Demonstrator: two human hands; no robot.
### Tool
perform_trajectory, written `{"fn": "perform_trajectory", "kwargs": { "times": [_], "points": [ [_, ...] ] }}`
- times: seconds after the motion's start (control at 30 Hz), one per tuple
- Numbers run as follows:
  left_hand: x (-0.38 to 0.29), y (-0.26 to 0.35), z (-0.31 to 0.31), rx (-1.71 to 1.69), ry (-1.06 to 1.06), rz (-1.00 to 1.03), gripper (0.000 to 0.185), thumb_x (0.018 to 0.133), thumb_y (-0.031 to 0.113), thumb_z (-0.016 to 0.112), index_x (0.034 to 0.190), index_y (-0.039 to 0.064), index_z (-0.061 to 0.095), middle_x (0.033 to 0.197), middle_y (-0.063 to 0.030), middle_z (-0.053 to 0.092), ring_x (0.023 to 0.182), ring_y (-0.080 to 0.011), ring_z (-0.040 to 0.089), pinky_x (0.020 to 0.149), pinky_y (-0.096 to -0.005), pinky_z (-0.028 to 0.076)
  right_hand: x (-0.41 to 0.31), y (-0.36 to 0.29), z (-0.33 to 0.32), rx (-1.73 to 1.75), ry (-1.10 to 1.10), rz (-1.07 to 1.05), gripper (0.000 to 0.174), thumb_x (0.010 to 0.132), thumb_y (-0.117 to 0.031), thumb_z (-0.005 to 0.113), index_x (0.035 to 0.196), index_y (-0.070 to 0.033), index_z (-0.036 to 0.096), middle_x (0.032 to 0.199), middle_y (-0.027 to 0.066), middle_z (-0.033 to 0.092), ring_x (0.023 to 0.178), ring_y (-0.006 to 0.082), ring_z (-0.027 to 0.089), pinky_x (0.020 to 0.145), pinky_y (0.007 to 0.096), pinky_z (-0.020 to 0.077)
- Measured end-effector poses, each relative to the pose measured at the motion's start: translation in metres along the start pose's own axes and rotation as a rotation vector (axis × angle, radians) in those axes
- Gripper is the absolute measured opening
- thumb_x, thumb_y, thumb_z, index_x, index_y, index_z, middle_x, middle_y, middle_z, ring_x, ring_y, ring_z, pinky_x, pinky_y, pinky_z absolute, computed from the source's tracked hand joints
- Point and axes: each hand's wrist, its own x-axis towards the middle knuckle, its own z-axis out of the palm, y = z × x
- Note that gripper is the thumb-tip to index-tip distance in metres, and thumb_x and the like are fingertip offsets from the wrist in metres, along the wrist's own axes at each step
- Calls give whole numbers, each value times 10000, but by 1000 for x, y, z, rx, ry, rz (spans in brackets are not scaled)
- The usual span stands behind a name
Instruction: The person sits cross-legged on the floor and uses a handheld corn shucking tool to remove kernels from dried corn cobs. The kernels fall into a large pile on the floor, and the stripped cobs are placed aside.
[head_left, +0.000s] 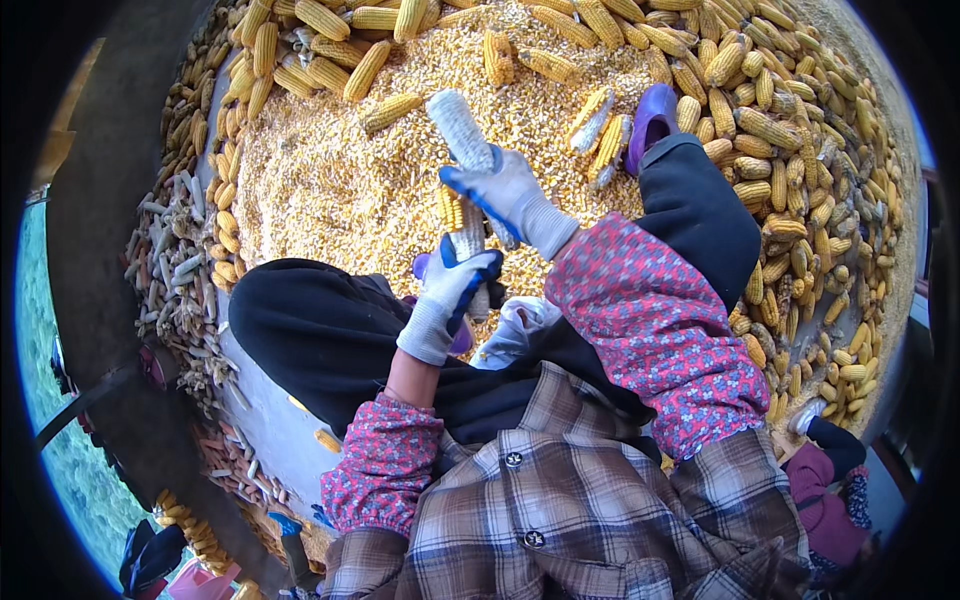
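Observation:
My right hand (511, 193), in a white knit glove with blue coating, grips a bare white corn cob (459, 129). The cob's upper end sticks out beyond the thumb, and its lower end shows under the palm. Just below, my left hand (459, 281), gloved alike, is closed around a partly shelled ear of corn (466, 225). Yellow kernels remain on the left side of that ear; the side toward my right hand is stripped. The two hands are close together over a wide heap of loose kernels (322, 172) between my legs.
Whole ears (757, 127) are piled at the right, with more ears (322, 19) at the far side. Two partly shelled ears (609, 150) lie by my purple shoe (654, 120). Stripped cobs (176, 262) are heaped at left. Another person (825, 502) is at lower right.

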Motion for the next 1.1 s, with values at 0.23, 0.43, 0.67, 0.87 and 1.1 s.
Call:
{"fn": "perform_trajectory", "kwargs": {
  "times": [0.23, 0.43, 0.67, 0.87, 1.1],
  "points": [
    [8, -14, 13, 573, 248, 372, 511, 698, 202, 693, 1078, 3, 415, 818, -176, 614, 733, -323, 625, 633, -390, 486, 6, 15, 17, -235, 197, -219, 629, 653, -479, 724, 1082, -45, 570, 958, 177, 635, 892, 278, 618, 832, 337, 479],
    [5, -1, 10, 332, 196, 312, 457, 691, 124, 739, 1055, -7, 496, 807, -42, 600, 638, -86, 539, 584, -260, 477, 12, 6, -6, 141, 51, -38, 459, 684, -325, 757, 988, -17, 603, 858, 89, 649, 750, 180, 626, 719, 316, 505],
    [-1, -11, 16, 860, 274, 218, 536, 697, 209, 658, 1107, -16, 396, 841, -191, 618, 713, -346, 622, 675, -417, 489, 5, 21, 16, -193, 156, -219, 360, 723, -318, 734, 944, -52, 634, 847, 78, 651, 748, 136, 612, 711, 297, 497],
    [-6, 13, 12, 621, 227, 332, 473, 686, 166, 700, 1070, 10, 471, 826, -147, 619, 716, -269, 619, 666, -367, 486, 13, 9, -8, 298, 69, -55, 283, 755, -186, 714, 959, -18, 613, 852, 47, 648, 708, 121, 610, 661, 258, 506],
    [-8, 12, 31, 986, 335, 166, 551, 688, 232, 676, 1140, 23, 440, 908, -209, 618, 818, -351, 623, 720, -422, 488, 5, 17, 10, -205, 150, -250, 430, 672, -351, 767, 947, -45, 643, 795, 70, 652, 719, 122, 618, 681, 280, 497]
  ]
}}
